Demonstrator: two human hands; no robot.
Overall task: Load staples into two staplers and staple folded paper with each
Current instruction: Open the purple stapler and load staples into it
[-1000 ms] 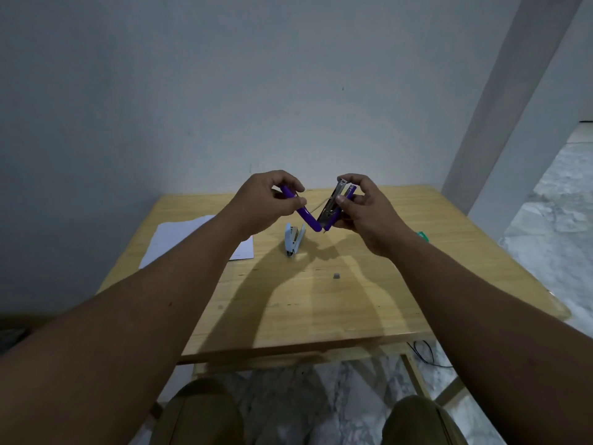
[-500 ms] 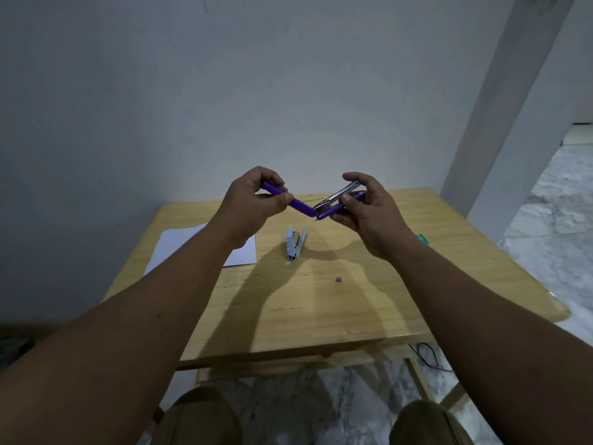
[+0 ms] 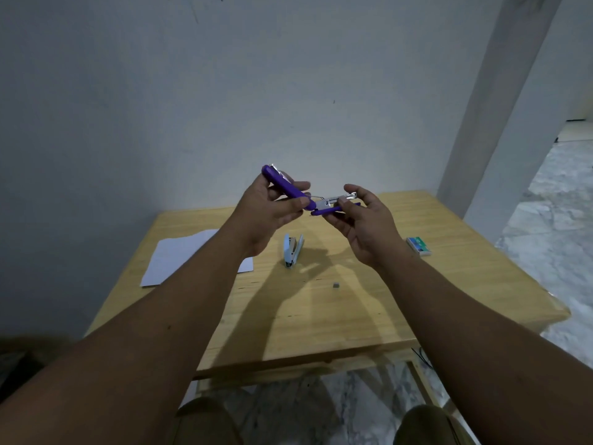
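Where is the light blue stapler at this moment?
In the head view, the light blue stapler lies on the wooden table, near its middle, below the raised hands. The white paper lies to its left, apart from it.

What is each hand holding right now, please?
Left hand: closed on the lid of the opened purple stapler.
Right hand: closed on the same stapler's base and metal staple tray.
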